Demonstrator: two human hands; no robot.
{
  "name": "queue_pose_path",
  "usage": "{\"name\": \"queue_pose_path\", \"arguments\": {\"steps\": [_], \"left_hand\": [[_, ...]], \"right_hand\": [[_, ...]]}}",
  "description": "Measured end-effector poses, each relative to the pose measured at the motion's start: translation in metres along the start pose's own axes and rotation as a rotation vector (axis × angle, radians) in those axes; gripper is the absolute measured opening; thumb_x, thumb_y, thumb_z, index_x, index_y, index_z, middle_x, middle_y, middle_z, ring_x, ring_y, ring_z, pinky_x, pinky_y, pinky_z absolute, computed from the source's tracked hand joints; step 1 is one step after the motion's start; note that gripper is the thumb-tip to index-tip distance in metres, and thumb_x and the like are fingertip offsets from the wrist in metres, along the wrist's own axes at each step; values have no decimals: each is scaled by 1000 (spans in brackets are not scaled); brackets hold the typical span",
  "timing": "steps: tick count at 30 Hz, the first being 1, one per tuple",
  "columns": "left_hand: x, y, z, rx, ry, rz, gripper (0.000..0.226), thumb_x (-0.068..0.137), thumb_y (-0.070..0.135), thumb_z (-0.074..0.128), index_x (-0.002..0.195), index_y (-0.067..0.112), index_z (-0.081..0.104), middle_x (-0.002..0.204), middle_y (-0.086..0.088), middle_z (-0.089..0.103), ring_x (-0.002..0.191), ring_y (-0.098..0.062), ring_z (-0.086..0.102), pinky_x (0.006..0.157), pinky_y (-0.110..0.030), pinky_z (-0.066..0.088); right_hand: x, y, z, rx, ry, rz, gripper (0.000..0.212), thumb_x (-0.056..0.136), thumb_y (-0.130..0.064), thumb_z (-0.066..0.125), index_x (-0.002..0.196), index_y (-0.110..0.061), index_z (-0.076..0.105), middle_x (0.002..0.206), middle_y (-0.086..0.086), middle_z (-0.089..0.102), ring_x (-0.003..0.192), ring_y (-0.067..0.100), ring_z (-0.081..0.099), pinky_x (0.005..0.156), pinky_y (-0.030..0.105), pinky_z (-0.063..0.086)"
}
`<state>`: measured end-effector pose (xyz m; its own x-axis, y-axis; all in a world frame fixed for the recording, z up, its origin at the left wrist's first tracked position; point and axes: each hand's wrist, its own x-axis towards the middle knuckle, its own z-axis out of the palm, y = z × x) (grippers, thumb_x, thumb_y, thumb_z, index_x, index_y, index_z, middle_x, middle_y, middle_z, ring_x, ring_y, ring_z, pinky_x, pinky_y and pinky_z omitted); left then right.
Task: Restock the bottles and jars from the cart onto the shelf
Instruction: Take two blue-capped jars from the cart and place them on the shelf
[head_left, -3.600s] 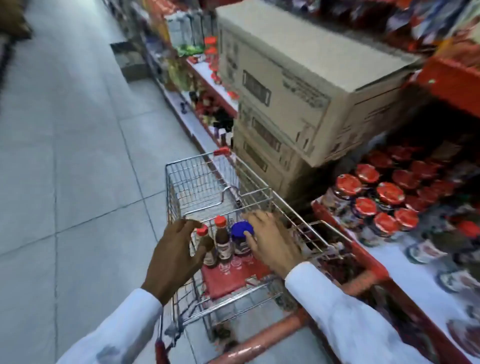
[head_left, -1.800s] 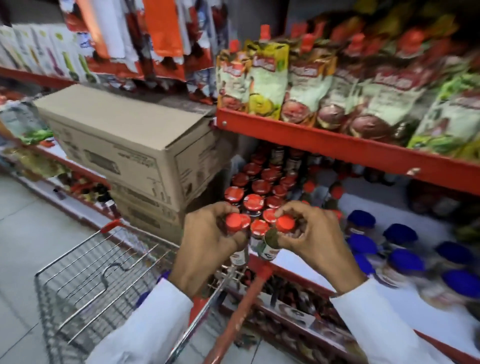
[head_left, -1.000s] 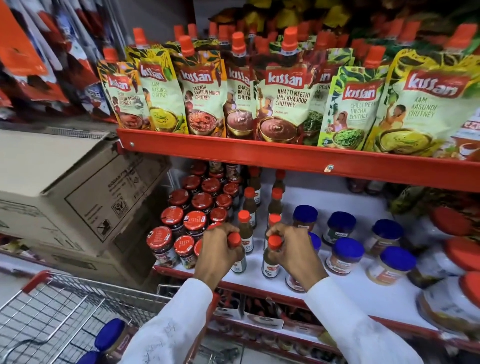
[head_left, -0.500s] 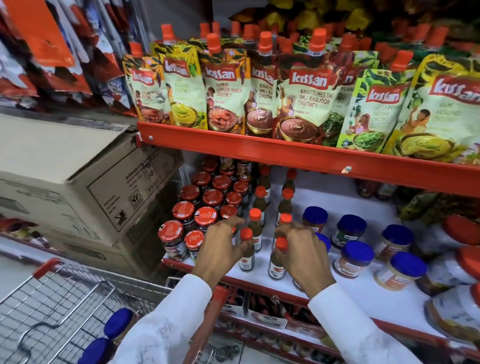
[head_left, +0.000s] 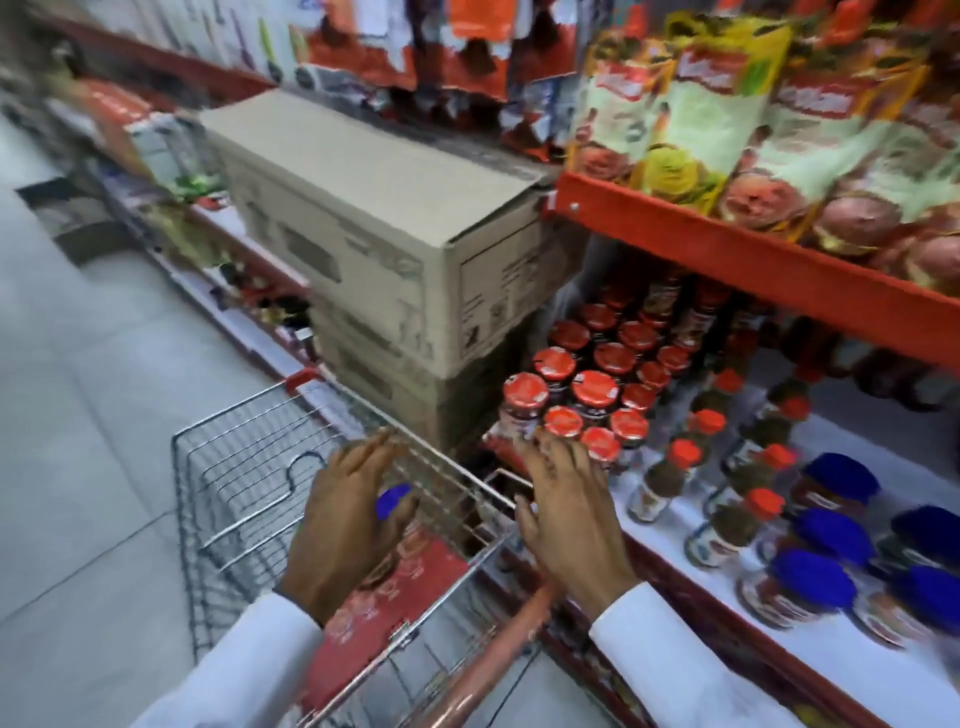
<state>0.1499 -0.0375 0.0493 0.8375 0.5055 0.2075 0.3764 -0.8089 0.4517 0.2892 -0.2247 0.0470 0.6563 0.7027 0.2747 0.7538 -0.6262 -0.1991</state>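
Observation:
My left hand (head_left: 345, 525) hovers over the wire cart (head_left: 234, 499), fingers spread, holding nothing. A blue-capped jar (head_left: 392, 500) shows in the cart just beyond its fingers. My right hand (head_left: 569, 512) is open too, over the cart's right rim near the shelf edge. On the white shelf (head_left: 841, 452) stand red-lidded jars (head_left: 595, 389), small orange-capped bottles (head_left: 660, 480) and blue-lidded jars (head_left: 831, 530). The whole view is blurred by motion.
Stacked cardboard boxes (head_left: 374, 249) sit left of the jars, close behind the cart. A red upper shelf (head_left: 753, 260) carries sauce pouches (head_left: 691, 98). The cart's red handle (head_left: 493, 660) is below my hands. Grey tiled aisle floor (head_left: 78, 415) lies to the left.
Both hands have let go of the orange-capped bottles, which stand on the shelf, and have swung back left and down over the cart. My view has turned left.

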Motion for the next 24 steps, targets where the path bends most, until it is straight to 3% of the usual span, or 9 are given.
{"name": "queue_pose_path", "arguments": {"steps": [3,7,10,13,17,24], "left_hand": [[-24,-48,-4,-20,14,-128,50,75,41,61,120,20,63,128,-8,65,117,-31,58,101,-42,46],[-42,-85,11,-46,-68,-233,41,74,24,74,114,18,65,111,-9,72,105,-32,65,88,-34,47],[-39,-98,31,-80,-181,-267,41,72,39,60,110,25,63,107,-7,73,101,-30,66,85,-38,54],[-33,-107,57,-78,-284,-259,58,68,54,42,113,21,60,109,-10,66,101,-33,61,84,-37,52],[-25,-111,84,38,-375,-253,52,82,38,60,129,19,47,124,-12,54,110,-38,53,90,-45,50],[-17,-119,108,185,-397,-232,63,84,27,65,140,12,37,133,-12,47,119,-40,42,93,-51,48]], "right_hand": [[15,-31,37,79,-102,-131,63,77,-23,66,137,-16,46,139,9,51,126,32,46,105,46,43],[37,-65,94,172,-291,-219,59,77,-20,63,134,-16,47,133,7,55,122,29,49,102,42,45],[53,-80,128,168,-449,-235,54,78,-18,60,131,-14,49,129,9,57,120,31,51,102,38,43],[65,-91,155,122,-551,-245,56,79,-16,61,133,-11,46,132,14,54,124,34,47,105,41,38],[69,-95,184,93,-617,-239,62,81,-8,61,139,-9,39,139,15,47,131,34,41,111,42,33],[70,-94,190,-7,-604,-256,62,84,-8,57,142,-13,36,144,13,37,132,36,33,105,49,38]]}}
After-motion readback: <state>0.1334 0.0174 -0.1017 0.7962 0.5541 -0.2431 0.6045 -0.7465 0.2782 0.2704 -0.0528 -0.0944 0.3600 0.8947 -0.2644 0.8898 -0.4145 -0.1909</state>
